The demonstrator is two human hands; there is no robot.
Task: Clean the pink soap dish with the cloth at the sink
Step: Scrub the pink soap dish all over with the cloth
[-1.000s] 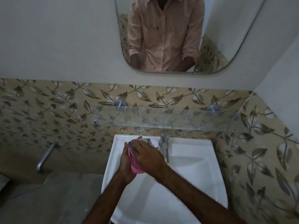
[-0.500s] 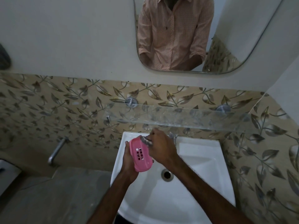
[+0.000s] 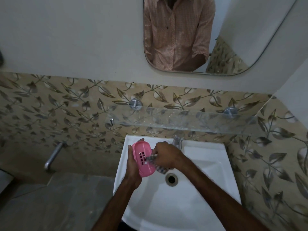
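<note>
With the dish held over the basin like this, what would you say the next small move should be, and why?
Probably drag the cloth along the slotted face of the pink soap dish. The left hand holds the dish over the sink, the right hand presses the cloth at the slots, and the rest of the face looks unwiped.

No readable text, label, brand, number or sign shows anywhere in this view.
</note>
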